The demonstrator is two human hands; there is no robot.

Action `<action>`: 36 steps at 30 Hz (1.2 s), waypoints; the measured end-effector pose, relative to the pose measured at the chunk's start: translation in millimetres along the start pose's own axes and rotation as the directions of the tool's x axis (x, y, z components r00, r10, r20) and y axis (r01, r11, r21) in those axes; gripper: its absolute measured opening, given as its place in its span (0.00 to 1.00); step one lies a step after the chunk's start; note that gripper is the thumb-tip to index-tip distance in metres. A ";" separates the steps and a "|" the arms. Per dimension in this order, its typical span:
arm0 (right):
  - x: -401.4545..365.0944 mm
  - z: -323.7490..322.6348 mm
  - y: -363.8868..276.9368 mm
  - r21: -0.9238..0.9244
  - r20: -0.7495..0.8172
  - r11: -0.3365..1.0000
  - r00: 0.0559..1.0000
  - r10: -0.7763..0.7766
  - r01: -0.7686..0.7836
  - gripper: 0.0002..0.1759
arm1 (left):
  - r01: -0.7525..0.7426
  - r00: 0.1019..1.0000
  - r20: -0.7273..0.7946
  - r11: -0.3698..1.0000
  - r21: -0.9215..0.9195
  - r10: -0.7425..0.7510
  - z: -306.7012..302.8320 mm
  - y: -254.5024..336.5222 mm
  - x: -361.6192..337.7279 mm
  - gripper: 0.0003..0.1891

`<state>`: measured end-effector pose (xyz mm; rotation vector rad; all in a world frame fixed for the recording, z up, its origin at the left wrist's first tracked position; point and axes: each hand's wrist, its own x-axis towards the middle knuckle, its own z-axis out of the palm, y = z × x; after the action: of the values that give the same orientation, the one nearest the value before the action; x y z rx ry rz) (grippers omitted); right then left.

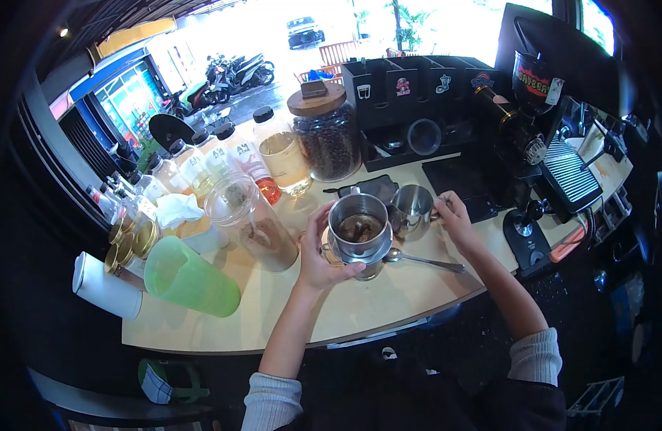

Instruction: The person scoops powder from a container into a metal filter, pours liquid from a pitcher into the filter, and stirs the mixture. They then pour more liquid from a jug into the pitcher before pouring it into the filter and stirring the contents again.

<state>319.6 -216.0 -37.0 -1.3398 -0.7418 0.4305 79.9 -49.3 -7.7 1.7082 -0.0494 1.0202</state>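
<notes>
A metal drip coffee filter [355, 249] with a wide flange sits on top of a small glass [367, 271]; wet brown coffee shows inside it. My left hand [322, 251] is curved round the filter's left side, its thumb along the front of the flange. Just to the right stands a shiny metal pitcher [412, 213]. The fingers of my right hand [457, 219] are closed on the pitcher's handle. In front of the pitcher a metal spoon [431, 263] lies on the counter, its bowl close to the filter.
A tall clear container [263, 233] with brown powder and a green pitcher [191, 276] stand to the left. Behind are a jar of coffee beans [327, 140], syrup bottles [284, 154] and a black organizer [417, 108]. A coffee grinder [514, 129] stands at the right.
</notes>
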 end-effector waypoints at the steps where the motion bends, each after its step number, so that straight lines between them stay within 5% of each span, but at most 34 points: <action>1: -4.1 0.3 -3.0 -0.002 0.002 1.000 1.000 0.000 0.000 0.05 | -0.001 1.000 -0.005 1.000 -0.002 0.001 0.4 0.8 -0.3 0.55; 3: -20.7 -1.2 -19.5 -0.491 -0.117 0.815 0.903 -0.413 0.308 0.08 | -0.001 1.000 -0.014 1.000 -0.004 0.001 0.6 2.2 -0.9 0.55; 4: -32.4 -3.4 -37.1 -0.586 -0.026 0.729 0.891 -0.454 0.354 0.12 | 0.001 1.000 -0.011 1.000 -0.002 -0.001 0.6 2.8 -0.7 0.55; 5: -42.9 -5.2 -45.9 -0.587 -0.021 0.727 0.891 -0.454 0.356 0.12 | 0.002 1.000 -0.010 1.000 0.000 -0.002 0.8 3.1 -0.6 0.55; 7: -63.9 -8.3 -52.3 -0.677 0.387 0.651 0.918 -0.082 0.344 0.12 | -0.001 1.000 -0.012 1.000 0.001 0.001 0.9 3.4 0.0 0.55; 8: -73.3 -6.7 -48.5 -0.678 0.389 0.649 0.918 -0.081 0.344 0.12 | -0.004 1.000 -0.006 1.000 0.004 0.004 1.1 3.8 -0.2 0.54; 10: -88.3 -1.7 -38.2 -0.738 0.571 0.297 0.795 -0.204 0.606 0.07 | -0.015 1.000 -0.003 1.000 0.010 0.015 0.8 3.4 -0.7 0.54; 13: -88.0 -3.9 -25.2 -0.771 0.603 0.148 0.785 -0.141 0.619 0.05 | -0.032 0.999 -0.005 0.999 0.019 0.032 1.1 2.0 0.8 0.54; 19: -89.7 -19.5 -78.3 -0.843 0.468 0.266 0.881 -0.064 0.468 0.02 | -0.004 1.000 -0.013 1.000 0.018 0.004 1.2 1.6 0.0 0.54; 23: -76.0 -9.9 -156.5 -0.722 0.473 0.314 0.771 -0.427 0.617 0.06 | -0.005 1.000 -0.010 1.000 0.021 0.006 -0.2 -4.1 -1.2 0.55; 26: -67.7 22.2 -205.0 -0.785 0.517 0.180 0.787 -0.338 0.593 0.07 | 0.005 1.000 -0.025 1.000 0.002 -0.005 1.4 -2.4 -1.8 0.55; 28: -55.6 40.3 -215.5 -0.704 0.686 -0.031 0.667 -0.292 0.710 0.08 | -0.003 1.000 -0.018 1.000 0.008 0.003 0.7 -4.8 -2.0 0.55; 32: -30.2 67.5 -210.3 -0.545 0.827 -0.117 0.509 -0.239 0.830 0.05 | -0.022 0.999 -0.024 0.999 0.031 0.023 1.3 -0.8 -0.2 0.54; 36: -22.3 77.5 -237.0 -0.547 0.836 -0.013 0.545 -0.061 0.837 0.07 | -0.027 1.000 -0.012 0.997 0.078 0.028 0.4 2.7 1.2 0.52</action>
<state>218.9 -223.5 192.1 -1.9327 -2.3499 -0.4441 79.6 -50.2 -4.9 1.7759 -0.0250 1.0665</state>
